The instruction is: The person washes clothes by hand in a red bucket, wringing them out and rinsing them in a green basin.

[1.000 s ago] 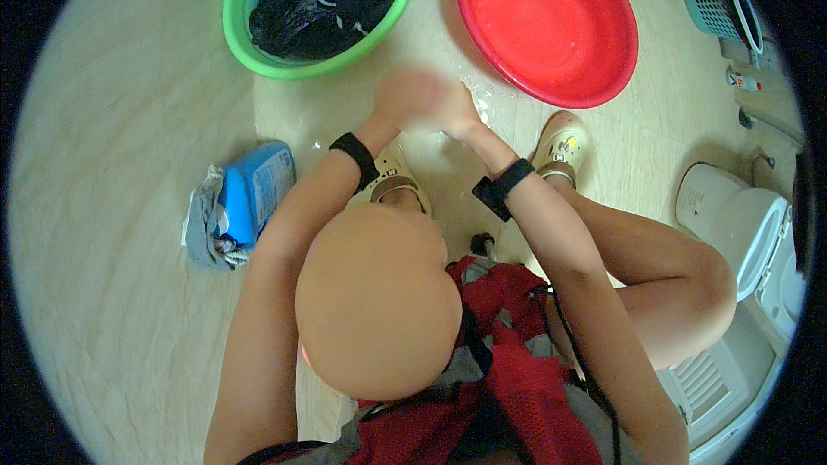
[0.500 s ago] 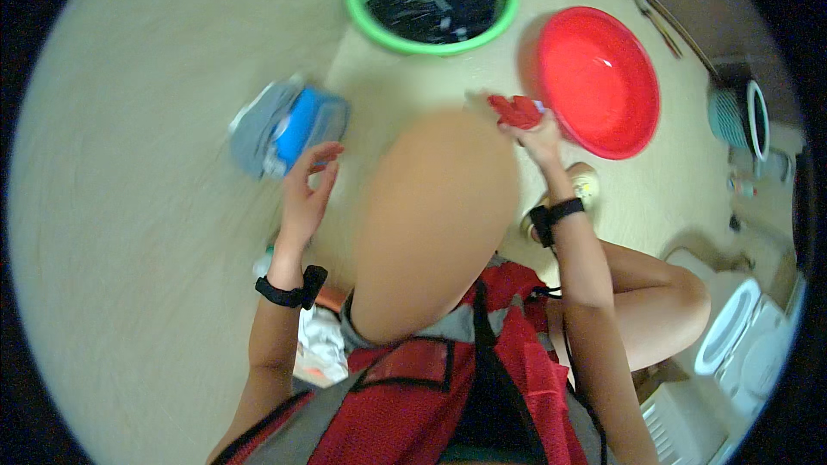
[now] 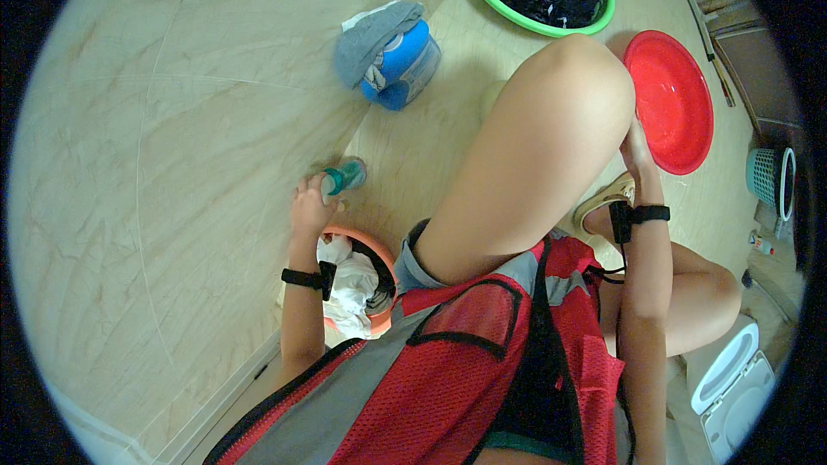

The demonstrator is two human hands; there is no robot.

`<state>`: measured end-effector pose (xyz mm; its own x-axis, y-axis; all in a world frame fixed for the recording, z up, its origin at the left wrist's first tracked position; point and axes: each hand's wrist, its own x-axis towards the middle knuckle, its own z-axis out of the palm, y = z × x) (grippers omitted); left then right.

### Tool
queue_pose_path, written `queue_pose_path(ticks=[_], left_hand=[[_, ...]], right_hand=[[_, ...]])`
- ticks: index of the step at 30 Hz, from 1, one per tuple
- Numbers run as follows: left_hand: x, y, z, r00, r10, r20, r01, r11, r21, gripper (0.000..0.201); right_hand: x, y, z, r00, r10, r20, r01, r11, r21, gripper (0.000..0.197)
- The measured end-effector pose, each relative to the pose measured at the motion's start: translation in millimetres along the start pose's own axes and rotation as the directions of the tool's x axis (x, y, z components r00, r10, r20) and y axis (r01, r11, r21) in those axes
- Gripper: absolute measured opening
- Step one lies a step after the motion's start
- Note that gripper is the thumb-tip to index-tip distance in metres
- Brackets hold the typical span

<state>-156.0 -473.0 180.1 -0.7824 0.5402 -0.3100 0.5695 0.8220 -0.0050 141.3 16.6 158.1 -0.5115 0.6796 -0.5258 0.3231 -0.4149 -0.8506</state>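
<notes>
My left hand (image 3: 312, 205) is at the top of a small clear bottle with a teal collar (image 3: 347, 175), its fingers and thumb closed around that end. Just below that hand, white cloth (image 3: 351, 282) and dark cloth fill an orange basin (image 3: 382, 323). My right hand (image 3: 636, 148) is down behind my raised knee, beside the red basin (image 3: 680, 120). The knee hides its fingers and whatever they may hold. Farther off stands a blue and clear container (image 3: 405, 65) with a grey cloth (image 3: 370, 39) draped over it.
A green basin (image 3: 551, 31) with black and white clothes stands at the far side. To the right are a teal basket (image 3: 761, 174), a small bottle (image 3: 761, 243) and a toilet (image 3: 732, 370). My bent leg (image 3: 543, 146) rises between my arms.
My view has swung left. My left hand has moved from near the blue container to the teal-collared bottle. The red thing seen in my right hand is now out of sight behind my knee.
</notes>
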Motion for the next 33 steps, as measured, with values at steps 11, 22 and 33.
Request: queue_pose_path(ticks=[11,22,33], left_hand=[[32,-10,3,0.990,0.010,-0.141,-0.053,0.950,-0.308,0.038],[68,56,-5,0.966,0.015,-0.256,-0.118,0.913,-0.390,0.040],[56,35,9,0.988,0.107,-0.108,-0.135,0.945,-0.299,0.062]], right_hand=[[-7,14,-35,0.993,0.098,0.071,-0.121,0.868,0.481,0.055],[-6,-13,-20,0.831,-0.303,-0.466,0.234,0.951,-0.201,0.047],[-49,-173,38,0.791,-0.498,-0.356,0.496,0.862,-0.104,0.040]])
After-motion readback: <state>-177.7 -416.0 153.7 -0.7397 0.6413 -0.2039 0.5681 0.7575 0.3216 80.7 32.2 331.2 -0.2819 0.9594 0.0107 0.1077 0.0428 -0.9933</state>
